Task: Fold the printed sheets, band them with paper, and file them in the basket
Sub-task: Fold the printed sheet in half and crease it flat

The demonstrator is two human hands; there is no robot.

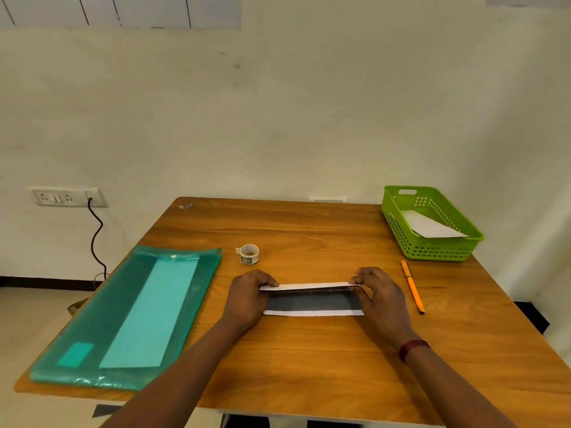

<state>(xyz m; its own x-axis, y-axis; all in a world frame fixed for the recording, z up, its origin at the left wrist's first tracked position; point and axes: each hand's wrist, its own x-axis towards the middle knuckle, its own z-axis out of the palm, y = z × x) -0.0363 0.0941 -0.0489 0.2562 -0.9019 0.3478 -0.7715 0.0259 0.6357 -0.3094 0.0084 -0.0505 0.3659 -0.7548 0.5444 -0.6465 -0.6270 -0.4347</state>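
Observation:
A printed sheet (312, 301) with a dark printed face and white margins lies across the middle of the wooden table (309, 359). Its far long edge is lifted and curled toward me. My left hand (247, 299) pinches the left end of that raised edge, and my right hand (381, 299) pinches the right end. A green plastic basket (401, 230) stands at the far right corner with a white folded paper (429, 227) inside. A small roll of paper tape (249, 254) sits just beyond my left hand.
A teal translucent folder (77, 344) with a long pale strip of paper (154, 313) in it covers the table's left side and overhangs the edge. An orange pencil (412, 290) lies right of my right hand. A wall socket with a black cable (95, 236) is at left.

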